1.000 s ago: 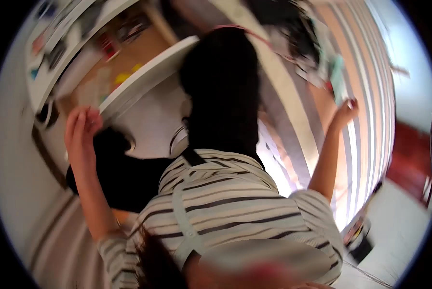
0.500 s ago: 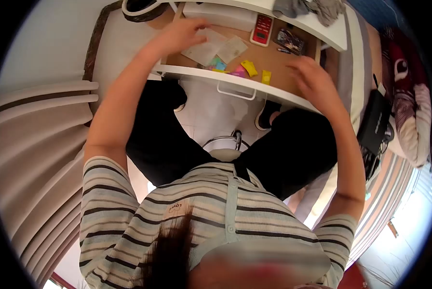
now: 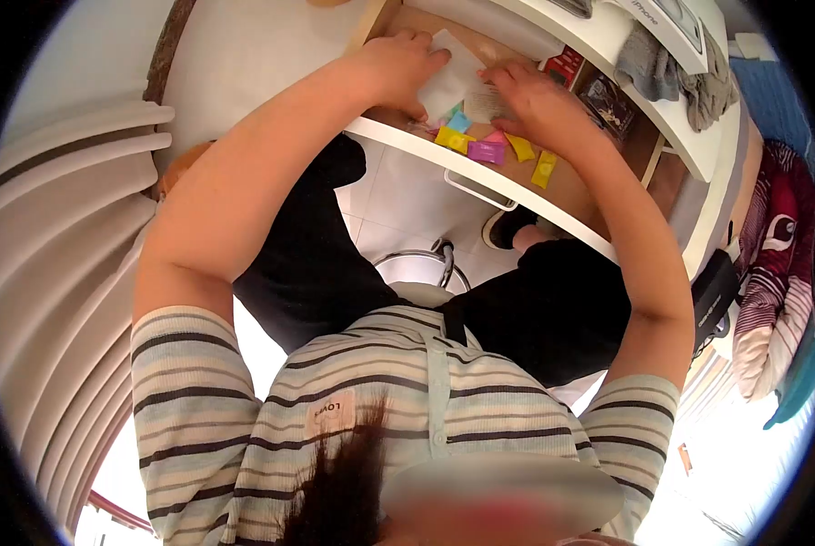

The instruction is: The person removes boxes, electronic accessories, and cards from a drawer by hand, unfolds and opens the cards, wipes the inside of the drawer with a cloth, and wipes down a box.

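I can read "iPhone" on the edge of the white box (image 3: 669, 35). On the chest of my striped shirt (image 3: 508, 409), the pale patch (image 3: 331, 415) shows "LOV", with the letters after it unclear. Lettering on the black case (image 3: 715, 297) is too small for me to read.

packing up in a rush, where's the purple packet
Head view, upper part, right of centre: the purple packet lies in the drawer near its front, between yellow packets.
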